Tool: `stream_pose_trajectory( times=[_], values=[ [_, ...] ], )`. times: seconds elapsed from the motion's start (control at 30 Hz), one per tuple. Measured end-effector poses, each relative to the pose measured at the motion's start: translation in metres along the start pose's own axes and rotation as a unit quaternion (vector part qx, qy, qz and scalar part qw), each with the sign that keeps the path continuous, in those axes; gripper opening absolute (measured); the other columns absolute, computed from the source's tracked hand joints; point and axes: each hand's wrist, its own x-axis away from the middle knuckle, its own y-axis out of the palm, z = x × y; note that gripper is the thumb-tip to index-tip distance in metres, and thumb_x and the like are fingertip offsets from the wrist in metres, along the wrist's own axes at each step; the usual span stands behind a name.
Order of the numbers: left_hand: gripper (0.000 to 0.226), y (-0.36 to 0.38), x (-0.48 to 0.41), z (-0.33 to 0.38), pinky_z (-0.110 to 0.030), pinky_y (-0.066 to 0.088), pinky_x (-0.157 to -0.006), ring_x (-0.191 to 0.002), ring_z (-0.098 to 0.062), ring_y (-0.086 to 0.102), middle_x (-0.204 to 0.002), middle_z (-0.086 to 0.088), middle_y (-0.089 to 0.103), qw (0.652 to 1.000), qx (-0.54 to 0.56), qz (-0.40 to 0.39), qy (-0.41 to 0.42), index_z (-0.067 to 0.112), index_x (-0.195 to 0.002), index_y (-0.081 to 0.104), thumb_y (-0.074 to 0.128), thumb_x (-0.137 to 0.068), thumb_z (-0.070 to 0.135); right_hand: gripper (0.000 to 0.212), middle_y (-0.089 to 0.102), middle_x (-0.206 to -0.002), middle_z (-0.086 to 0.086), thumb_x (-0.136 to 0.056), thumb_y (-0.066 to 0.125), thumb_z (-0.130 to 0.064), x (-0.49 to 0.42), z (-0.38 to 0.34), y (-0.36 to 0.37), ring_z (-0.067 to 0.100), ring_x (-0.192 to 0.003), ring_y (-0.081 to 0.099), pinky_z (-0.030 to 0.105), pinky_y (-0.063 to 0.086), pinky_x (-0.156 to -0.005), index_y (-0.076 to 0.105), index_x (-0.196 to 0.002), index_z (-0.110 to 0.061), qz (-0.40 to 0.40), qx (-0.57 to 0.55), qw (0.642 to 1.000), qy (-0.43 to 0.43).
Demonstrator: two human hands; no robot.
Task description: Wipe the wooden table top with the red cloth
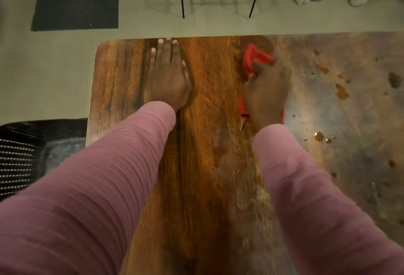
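Your hands are well apart on the counter [122,73]: the left hand [167,75] lies flat and open, palm down, fingertips at the far edge, bracing you; the right hand [267,91] is closed over the bunched red cloth [254,56], pressing it onto the wood near the far edge, about mid-width. One lobe of cloth sticks out beyond your knuckles, and a bit shows under the wrist.

Judging from the surface, the strip under and left of the cloth looks clean and warm brown, while everything to the right is dull and hazy, with brown spill spots [341,93] and small droplets [319,136] well to the right of the cloth. A smeary patch [238,165] also runs down beside your right sleeve [310,187].

To do this step well, spread the cloth flatter under your palm so more of it meets the wood. Work in overlapping passes along the grain, moving rightward into the hazy area. Blot the wet droplets first, or you will likely drag them into streaks. Turn the cloth to a fresh face once it loads up. Keep the left hand planted on the cleaned side, and go back over the smeared patch near you.
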Motion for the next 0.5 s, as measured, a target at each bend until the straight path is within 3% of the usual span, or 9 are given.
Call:
stream_pose_trajectory(
  times=[0.07,0.2,0.4,0.5],
  values=[
    [0.053,0.000,0.000,0.002,-0.035,0.000,-0.119,-0.147,-0.024,0.007,-0.159,-0.012,0.015,1.000,-0.009,-0.004,0.000,0.005,-0.150,0.016,0.020,-0.102,0.025,0.030,0.044,-0.133,0.008,-0.091,0.050,-0.014,0.012,-0.012,0.007,0.028,-0.123,0.040,0.031,0.037,-0.095,0.064,-0.117,-0.018,-0.006,-0.004,1.000,-0.012],
    [0.053,0.001,0.001,0.003,-0.037,0.002,-0.120,-0.147,-0.025,0.009,-0.157,-0.014,0.018,1.000,-0.009,0.014,-0.009,0.004,-0.149,0.018,0.021,-0.101,0.025,0.035,0.053,-0.119,0.009,-0.087,0.057,-0.014,0.037,-0.018,0.024,0.030,-0.112,0.044,0.039,0.044,-0.092,0.064,-0.121,-0.019,-0.072,-0.028,0.983,-0.169],
    [0.053,-0.007,0.021,0.015,-0.038,0.003,-0.120,-0.146,-0.027,0.011,-0.157,-0.015,0.019,0.999,-0.024,0.034,-0.012,0.003,-0.149,0.020,0.019,-0.101,0.025,0.036,0.056,-0.115,0.006,-0.090,0.055,-0.015,0.026,-0.019,0.017,0.026,-0.117,0.047,0.034,0.041,-0.101,0.063,-0.124,-0.022,-0.097,-0.121,0.983,-0.099],
    [0.052,-0.013,0.051,0.028,-0.037,0.002,-0.119,-0.147,-0.027,0.009,-0.157,-0.015,0.019,0.998,0.009,0.047,-0.027,0.002,-0.148,0.020,0.021,-0.101,0.023,0.034,0.057,-0.117,0.005,-0.090,0.054,-0.015,0.063,-0.021,0.016,0.025,-0.112,0.047,0.032,0.040,-0.094,0.065,-0.121,-0.022,-0.082,-0.101,0.986,-0.108]
  ],
)
